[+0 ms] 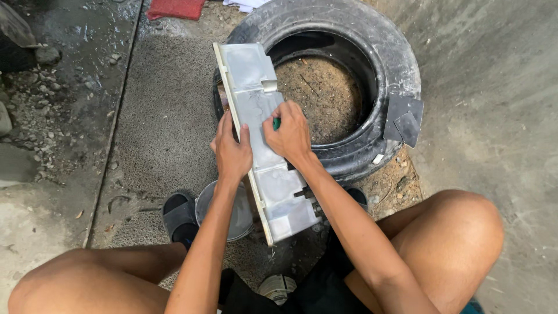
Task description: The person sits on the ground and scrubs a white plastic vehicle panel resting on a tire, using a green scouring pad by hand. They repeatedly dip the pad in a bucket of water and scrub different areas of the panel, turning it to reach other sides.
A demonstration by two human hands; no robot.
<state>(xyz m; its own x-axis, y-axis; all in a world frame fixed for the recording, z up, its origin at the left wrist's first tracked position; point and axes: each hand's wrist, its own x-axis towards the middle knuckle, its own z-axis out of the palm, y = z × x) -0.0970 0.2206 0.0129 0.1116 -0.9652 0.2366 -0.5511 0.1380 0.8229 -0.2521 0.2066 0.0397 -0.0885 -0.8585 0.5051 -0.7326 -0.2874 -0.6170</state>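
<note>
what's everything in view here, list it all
panel: 1, whitish-grey, long, propped from the tyre's rim down toward the person
tyre: 1, black, lying flat on the ground, dirt inside
patches: 2, dark, on the tyre's right side
bucket: 1, grey metal, under the panel's near end
sandal: 1 clearly seen, black, left of the bucket
cloth: 1, red, top edge
stones: many, grey, far left
green item: 1, mostly hidden under the right hand
left hand: 1, gripping the panel's left edge
right hand: 1, pressed on the panel's face
knees: 2, bare, bottom corners
</note>
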